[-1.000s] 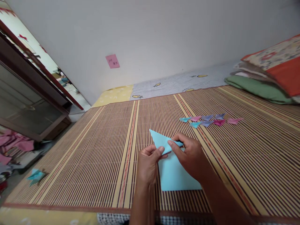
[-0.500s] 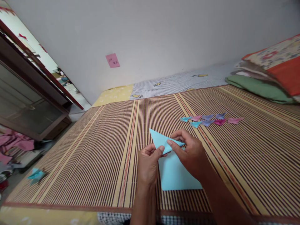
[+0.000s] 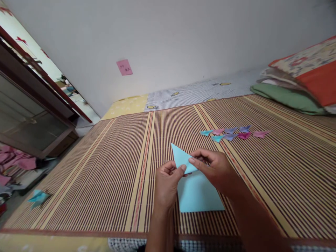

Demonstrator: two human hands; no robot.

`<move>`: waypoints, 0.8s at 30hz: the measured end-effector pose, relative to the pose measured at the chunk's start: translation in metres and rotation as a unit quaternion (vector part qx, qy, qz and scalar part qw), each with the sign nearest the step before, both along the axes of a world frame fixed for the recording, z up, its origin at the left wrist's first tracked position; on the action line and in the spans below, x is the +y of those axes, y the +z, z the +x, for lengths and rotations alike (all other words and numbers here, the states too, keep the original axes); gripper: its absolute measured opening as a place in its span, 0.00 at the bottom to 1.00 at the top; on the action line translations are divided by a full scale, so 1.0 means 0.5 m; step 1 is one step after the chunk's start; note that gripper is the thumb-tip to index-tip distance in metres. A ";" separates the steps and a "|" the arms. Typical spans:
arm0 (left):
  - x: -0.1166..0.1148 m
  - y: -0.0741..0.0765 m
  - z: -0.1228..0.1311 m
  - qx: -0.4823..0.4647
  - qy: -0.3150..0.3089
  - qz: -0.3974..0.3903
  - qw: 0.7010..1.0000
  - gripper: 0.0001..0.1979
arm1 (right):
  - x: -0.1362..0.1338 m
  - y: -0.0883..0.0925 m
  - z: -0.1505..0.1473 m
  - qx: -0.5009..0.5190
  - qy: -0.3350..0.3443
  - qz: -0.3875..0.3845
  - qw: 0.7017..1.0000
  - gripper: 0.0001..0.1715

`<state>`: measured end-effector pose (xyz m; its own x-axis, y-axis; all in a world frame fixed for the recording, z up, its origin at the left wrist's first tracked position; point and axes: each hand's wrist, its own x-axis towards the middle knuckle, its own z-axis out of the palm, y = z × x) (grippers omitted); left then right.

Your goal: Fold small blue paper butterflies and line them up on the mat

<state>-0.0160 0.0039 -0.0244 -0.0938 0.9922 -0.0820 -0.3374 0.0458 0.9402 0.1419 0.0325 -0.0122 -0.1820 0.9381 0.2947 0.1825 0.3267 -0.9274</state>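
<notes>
A light blue sheet of paper folded into a triangle is held up between both hands, one corner pointing up and to the left. My left hand pinches its lower left edge, thumb on top. My right hand grips the right part between thumb and fingers, covering that corner. Below them, a flat light blue paper sheet lies on the striped mat, partly hidden by the hands.
Several small folded paper pieces in blue, pink and purple lie in two rows beyond my right hand. A blue folded paper shape sits at the mat's left edge. Stacked bedding is at the back right, and a pink note is on the wall.
My right thumb and fingers have closed further over the folded paper's right corner, which showed before. The triangle has shifted slightly to the right. The view has moved a little.
</notes>
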 end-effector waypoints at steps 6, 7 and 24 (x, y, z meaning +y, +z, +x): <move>0.000 -0.001 0.001 0.018 -0.004 0.000 1.000 0.11 | 0.001 0.006 0.002 -0.021 0.014 -0.002 1.000 0.09; 0.000 -0.001 0.002 0.018 -0.006 0.000 1.000 0.10 | 0.001 0.007 0.002 -0.023 0.012 0.000 1.000 0.09; -0.004 0.011 0.013 0.020 -0.060 0.005 0.998 0.11 | 0.006 0.004 0.003 -0.017 -0.058 0.006 0.998 0.11</move>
<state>-0.0096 0.0019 -0.0191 0.0234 0.9972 -0.0705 -0.2931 0.0743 0.9532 0.1434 0.0356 -0.0104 -0.0815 0.9501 0.3013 0.2513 0.3121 -0.9162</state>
